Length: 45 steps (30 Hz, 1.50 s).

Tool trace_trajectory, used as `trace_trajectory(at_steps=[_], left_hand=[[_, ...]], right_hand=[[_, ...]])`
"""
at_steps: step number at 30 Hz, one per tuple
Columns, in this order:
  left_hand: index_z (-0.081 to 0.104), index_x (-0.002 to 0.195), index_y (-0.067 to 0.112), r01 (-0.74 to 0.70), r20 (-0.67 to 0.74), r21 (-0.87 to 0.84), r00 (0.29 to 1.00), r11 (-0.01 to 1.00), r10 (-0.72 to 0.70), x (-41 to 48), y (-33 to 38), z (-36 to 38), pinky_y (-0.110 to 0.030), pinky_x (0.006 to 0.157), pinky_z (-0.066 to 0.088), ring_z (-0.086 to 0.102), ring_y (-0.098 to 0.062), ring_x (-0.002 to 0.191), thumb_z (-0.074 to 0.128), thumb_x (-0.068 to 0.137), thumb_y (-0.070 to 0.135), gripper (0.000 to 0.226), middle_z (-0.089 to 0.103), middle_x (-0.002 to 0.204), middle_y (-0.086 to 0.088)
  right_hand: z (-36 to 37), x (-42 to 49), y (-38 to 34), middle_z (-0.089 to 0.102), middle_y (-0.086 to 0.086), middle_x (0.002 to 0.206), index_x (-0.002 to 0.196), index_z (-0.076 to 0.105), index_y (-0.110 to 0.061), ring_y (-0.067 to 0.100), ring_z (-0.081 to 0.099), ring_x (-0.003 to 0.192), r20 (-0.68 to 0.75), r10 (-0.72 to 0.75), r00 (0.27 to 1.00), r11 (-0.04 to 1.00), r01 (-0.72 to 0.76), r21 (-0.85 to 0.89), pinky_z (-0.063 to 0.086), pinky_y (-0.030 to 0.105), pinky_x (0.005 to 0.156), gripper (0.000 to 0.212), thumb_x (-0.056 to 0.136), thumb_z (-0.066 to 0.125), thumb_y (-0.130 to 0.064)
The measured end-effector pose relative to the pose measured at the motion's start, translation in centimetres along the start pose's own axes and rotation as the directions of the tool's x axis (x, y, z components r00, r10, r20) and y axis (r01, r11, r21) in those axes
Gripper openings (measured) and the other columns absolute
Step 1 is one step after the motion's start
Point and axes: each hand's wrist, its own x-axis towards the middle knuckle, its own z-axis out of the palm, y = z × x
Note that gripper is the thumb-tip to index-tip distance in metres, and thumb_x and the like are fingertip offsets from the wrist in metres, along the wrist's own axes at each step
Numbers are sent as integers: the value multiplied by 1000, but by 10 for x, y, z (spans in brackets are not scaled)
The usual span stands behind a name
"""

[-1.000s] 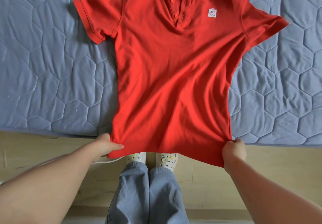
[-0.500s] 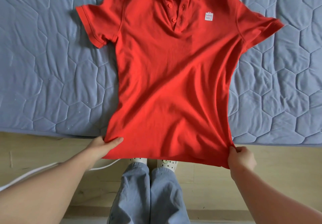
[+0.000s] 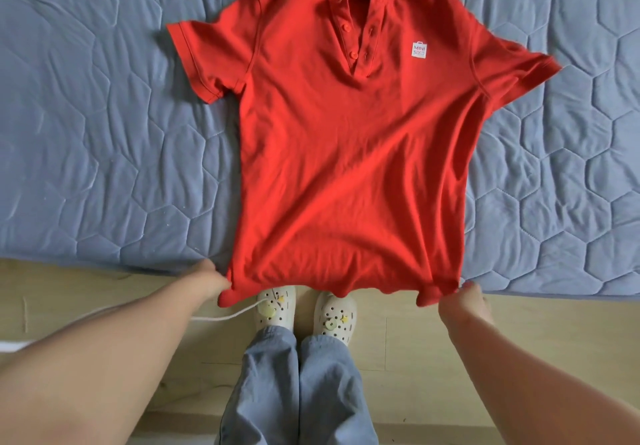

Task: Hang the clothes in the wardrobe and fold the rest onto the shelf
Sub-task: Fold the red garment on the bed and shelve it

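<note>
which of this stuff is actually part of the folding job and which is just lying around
Part of the job:
red polo shirt
left hand and right hand, each pinching a hem corner
blue mattress under the shirt

Just lying about:
white cord on the floor
</note>
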Motion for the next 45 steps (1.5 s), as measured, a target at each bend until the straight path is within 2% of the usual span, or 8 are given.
trace_trajectory(at_steps=[5, 11, 17, 26, 37, 40, 42, 45], left_hand=[[59, 113, -4, -56, -148, -280, 989, 959, 14, 3, 35, -49, -37, 86, 46, 59, -36, 104, 51, 92, 22, 34, 62, 110, -25], [43, 69, 17, -73, -105, -819, 994, 569, -23, -11, 68, -121, -25, 54, 29, 39, -15, 56, 47, 94, 23, 26, 45, 67, -2], [39, 138, 16, 22, 54, -962, 992, 273, 110, 4, 106, -178, -40, 107, 29, 42, -21, 129, 46, 94, 42, 51, 44, 140, -8], [53, 119, 24, 265, 224, -936, 956, -232, 189, 49, 135, -225, -35, 107, 26, 47, -10, 124, 62, 87, 28, 34, 53, 134, 6], [56, 84, 20, 75, 39, -958, 990, -278, 134, 60, 129, -251, -21, 60, 42, 55, -10, 70, 64, 83, 13, 11, 59, 83, 2], [55, 108, 13, -345, -345, -937, 939, -53, -16, 52, 146, -251, -27, 63, 47, 58, -20, 90, 66, 78, 1, 34, 64, 106, -11], [46, 127, 12, -628, -638, -755, 770, 190, 14, 36, 162, -244, -34, 91, 47, 57, -23, 108, 64, 78, 1, 53, 58, 124, -9], [31, 139, 26, -783, -823, -320, 509, 533, 254, 9, 192, -228, -34, 91, 42, 55, -25, 114, 58, 84, 13, 62, 51, 136, 1]], right_hand=[[-17, -22, -48, 41, 21, 134, 130, 41, -5, 40, 41, 122, -69, -101, 993, 989, 107, 97, 33, 43, 100, 45, 85, 46, -11], [-33, -51, -110, 41, 15, 135, 131, 44, -11, 36, 44, 120, -54, -288, 956, 933, 293, 209, 35, 39, 98, 45, 86, 48, -14], [-17, -62, -170, 46, 14, 127, 128, 46, -12, 33, 53, 106, -37, -341, 940, 901, 337, 271, 43, 36, 87, 43, 86, 48, -15], [15, -58, -252, 50, 16, 126, 127, 46, -10, 32, 54, 108, -32, -296, 955, 909, 292, 298, 40, 30, 84, 42, 86, 50, -14], [9, -51, -261, 54, 15, 123, 125, 48, -10, 31, 55, 104, -30, -282, 959, 911, 277, 306, 39, 28, 80, 40, 85, 51, -13], [2, -41, -256, 52, 16, 124, 126, 47, -9, 29, 55, 98, -22, -297, 955, 905, 289, 311, 36, 25, 75, 41, 86, 50, -12], [-6, -31, -250, 52, 16, 125, 127, 47, -9, 28, 54, 97, -27, -316, 949, 900, 308, 308, 34, 25, 75, 40, 86, 49, -11], [-22, -16, -244, 53, 16, 124, 124, 49, -8, 30, 54, 106, -47, -339, 940, 886, 335, 321, 34, 27, 77, 38, 86, 51, -11]])
